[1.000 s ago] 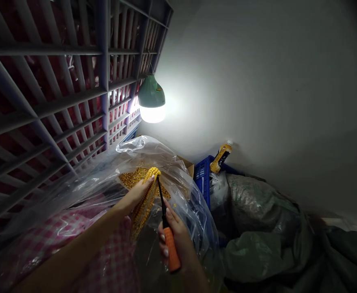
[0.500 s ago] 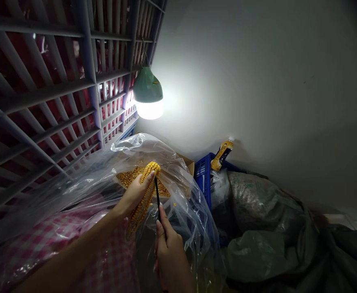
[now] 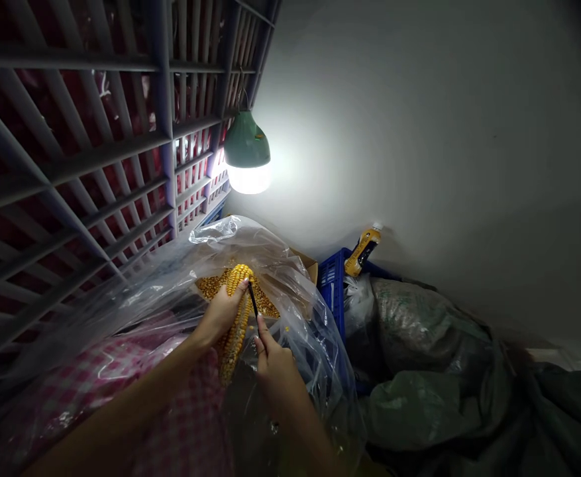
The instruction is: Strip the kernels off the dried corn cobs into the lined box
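My left hand (image 3: 220,317) is wrapped round a yellow corn cob (image 3: 238,318), holding it upright over a clear plastic bag (image 3: 290,311). My right hand (image 3: 274,363) grips a screwdriver; only its thin dark shaft (image 3: 253,301) shows, its tip pressed against the cob near the top. The handle is hidden inside my fist. Loose yellow kernels (image 3: 211,286) lie heaped in the bag behind the cob.
A lit green hanging lamp (image 3: 247,156) hangs above the bag. Grey slatted crates (image 3: 96,132) fill the left. A blue crate (image 3: 330,281) and a yellow bottle (image 3: 362,250) stand against the white wall. Dark sacks (image 3: 419,358) lie at the right. Pink checked cloth (image 3: 121,397) covers my lap.
My right hand slid forward along the screwdriver, and its orange handle went out of sight. The shaft tip moved up the cob. The cob stayed in my left hand.
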Demonstrator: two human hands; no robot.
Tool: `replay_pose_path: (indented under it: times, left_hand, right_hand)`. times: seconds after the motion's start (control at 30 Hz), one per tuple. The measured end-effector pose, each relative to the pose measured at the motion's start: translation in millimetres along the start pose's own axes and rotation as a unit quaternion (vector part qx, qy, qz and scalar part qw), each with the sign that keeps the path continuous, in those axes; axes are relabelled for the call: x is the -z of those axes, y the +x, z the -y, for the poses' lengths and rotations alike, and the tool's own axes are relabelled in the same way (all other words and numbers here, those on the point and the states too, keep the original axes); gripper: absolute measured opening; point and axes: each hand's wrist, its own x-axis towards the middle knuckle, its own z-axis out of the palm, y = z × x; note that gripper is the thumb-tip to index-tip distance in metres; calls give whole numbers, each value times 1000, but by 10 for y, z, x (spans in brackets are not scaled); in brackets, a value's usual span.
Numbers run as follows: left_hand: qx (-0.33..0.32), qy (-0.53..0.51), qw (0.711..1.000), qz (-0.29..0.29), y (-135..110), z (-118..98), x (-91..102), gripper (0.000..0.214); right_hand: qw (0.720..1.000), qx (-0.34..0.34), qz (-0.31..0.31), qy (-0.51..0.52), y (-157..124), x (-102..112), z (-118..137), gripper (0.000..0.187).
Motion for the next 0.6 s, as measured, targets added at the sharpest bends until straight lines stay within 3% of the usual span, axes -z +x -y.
replay_pose_path:
  times: [0.07, 0.1, 0.2, 0.27, 0.33, 0.43, 0.47, 0.53, 0.6]
  left_hand:
    - [0, 23, 1000, -14, 17, 15, 18, 62]
    - [-1, 30, 999, -20, 27, 25, 25, 61]
    - [-12, 18, 1000, -19, 46, 43, 24, 57]
    - [-15, -23, 1000, 5, 38, 36, 5, 57]
    - [2, -77, 996, 54, 12, 10, -17, 56]
    - [61, -137, 979, 140, -42, -51, -39, 51]
    - [89, -147, 972, 161, -59, -74, -43, 51]
    - [152, -156, 959, 181, -83, -118, -46, 53]
    - [197, -159, 951, 178, -99, -151, -47, 58]
  right_hand:
    - [989, -69, 82, 97, 44, 56, 35, 52]
    - [969, -109, 135, 176, 70, 88, 46, 52]
    - [871, -174, 242, 390, 127, 162, 32, 42]
    - [835, -177, 257, 454, 122, 164, -13, 39]
    - [858, -156, 231, 431, 70, 133, -70, 45]
    - [962, -70, 97, 246, -63, 84, -170, 67]
    - [983, -34, 44, 174, -109, 79, -203, 69]
    - [997, 6, -20, 71, -184, 92, -257, 67]
    - [999, 10, -23, 30, -232, 118, -282, 63]
